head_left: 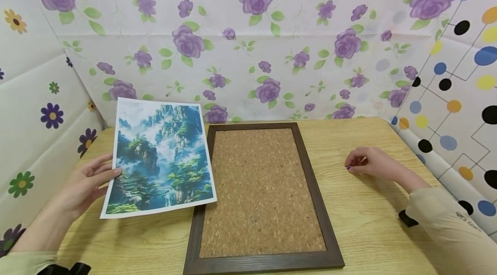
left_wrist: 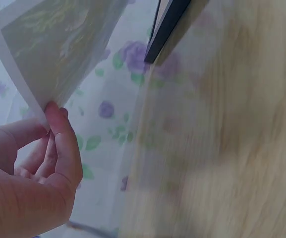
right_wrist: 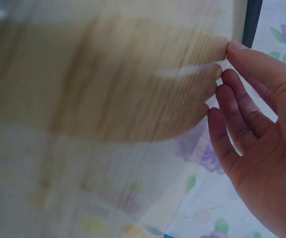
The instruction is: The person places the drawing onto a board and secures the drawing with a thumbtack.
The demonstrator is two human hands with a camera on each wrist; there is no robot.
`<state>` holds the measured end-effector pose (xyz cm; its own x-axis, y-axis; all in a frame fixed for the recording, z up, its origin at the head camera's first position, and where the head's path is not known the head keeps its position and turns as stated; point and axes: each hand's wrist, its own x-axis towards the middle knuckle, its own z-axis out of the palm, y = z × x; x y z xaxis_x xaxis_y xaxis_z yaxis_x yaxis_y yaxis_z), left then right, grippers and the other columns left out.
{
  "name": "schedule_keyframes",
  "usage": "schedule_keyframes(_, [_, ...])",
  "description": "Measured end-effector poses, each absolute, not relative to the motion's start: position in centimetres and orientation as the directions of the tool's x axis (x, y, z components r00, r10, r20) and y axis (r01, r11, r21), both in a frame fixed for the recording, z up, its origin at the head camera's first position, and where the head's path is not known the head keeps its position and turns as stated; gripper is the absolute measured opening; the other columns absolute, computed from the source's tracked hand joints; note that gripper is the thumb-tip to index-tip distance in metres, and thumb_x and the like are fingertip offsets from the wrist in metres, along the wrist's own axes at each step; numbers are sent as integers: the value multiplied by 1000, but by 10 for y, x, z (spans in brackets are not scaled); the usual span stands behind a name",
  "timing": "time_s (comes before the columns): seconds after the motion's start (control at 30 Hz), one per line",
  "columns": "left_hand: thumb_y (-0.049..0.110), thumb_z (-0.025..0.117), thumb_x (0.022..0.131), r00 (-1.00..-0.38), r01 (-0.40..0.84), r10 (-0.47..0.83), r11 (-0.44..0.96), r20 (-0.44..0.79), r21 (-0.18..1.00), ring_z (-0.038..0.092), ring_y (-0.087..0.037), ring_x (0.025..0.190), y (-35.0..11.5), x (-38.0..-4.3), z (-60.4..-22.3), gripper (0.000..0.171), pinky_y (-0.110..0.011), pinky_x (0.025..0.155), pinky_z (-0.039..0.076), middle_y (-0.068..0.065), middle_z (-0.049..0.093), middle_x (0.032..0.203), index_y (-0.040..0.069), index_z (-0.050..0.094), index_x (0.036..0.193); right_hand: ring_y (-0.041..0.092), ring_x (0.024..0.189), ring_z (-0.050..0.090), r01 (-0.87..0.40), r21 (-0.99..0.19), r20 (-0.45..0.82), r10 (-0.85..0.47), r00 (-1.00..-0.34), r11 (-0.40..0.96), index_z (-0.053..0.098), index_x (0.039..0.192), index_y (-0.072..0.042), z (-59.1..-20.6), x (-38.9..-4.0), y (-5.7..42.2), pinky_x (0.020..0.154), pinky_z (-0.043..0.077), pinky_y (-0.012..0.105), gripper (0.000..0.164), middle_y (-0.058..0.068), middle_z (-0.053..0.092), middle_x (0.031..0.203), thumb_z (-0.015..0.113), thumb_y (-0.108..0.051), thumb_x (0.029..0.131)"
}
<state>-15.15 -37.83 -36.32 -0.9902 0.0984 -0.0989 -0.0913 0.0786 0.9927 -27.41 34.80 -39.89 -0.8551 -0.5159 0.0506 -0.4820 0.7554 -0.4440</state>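
Observation:
My left hand (head_left: 87, 182) pinches the left edge of a white-bordered landscape print (head_left: 163, 158), thumb in front and fingers behind. The sheet is held up at a tilt, and its right side overlaps a dark-framed cork board (head_left: 262, 193) in the head view. In the left wrist view, the pale back of the print (left_wrist: 58, 49) shows above my thumb and fingers. Right of the board, my right hand (head_left: 370, 162) is low over the tabletop, with a small purple thing (head_left: 348, 167) between thumb and fingertips. In the right wrist view, those fingertips (right_wrist: 234, 45) meet the glossy table surface.
The board lies flat on a wood-grain table (head_left: 349, 132). Flower-patterned sheeting (head_left: 240, 63) stands behind it, with a dotted panel (head_left: 458, 106) at right and a flowered one (head_left: 42, 89) at left. A black piece (head_left: 408, 218) shows beneath the right sleeve.

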Motion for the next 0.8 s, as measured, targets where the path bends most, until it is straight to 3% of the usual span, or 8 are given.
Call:
schedule_keyframes(0.07, [11,53,102,-989,-108,87,98,-117,989,64,4,96,-371,-153,-362,75,-17,77,56,25,65,108,10,6,161,-1,81,62,-475,-450,39,-515,-856,756,72,95,-25,-399,-274,348,71,54,22,9,-9,69,91,75,-21,88])
schedule_keyframes(0.13, [13,54,102,-989,-117,80,110,-126,987,63,5,96,-365,-154,-362,78,-17,77,56,26,64,108,7,3,160,0,82,62,-464,-459,24,-512,-859,757,72,95,-25,-399,-274,349,71,54,22,8,-8,69,92,75,-22,88])
schedule_keyframes(0.37, [13,57,100,-992,-106,59,91,-111,990,66,1,93,-348,-155,-359,78,-20,76,58,23,67,105,8,8,160,1,83,61,-449,-468,2,-508,-862,761,71,96,-25,-399,-275,349,72,54,22,7,-6,69,93,73,-23,90])
schedule_keyframes(0.8, [21,58,101,-988,-116,76,193,-133,974,63,5,97,-305,-159,-360,78,-18,80,56,27,63,106,4,10,159,0,82,61,-444,-472,0,-504,-864,762,71,96,-25,-399,-275,349,71,53,22,7,-6,69,93,73,-25,90])
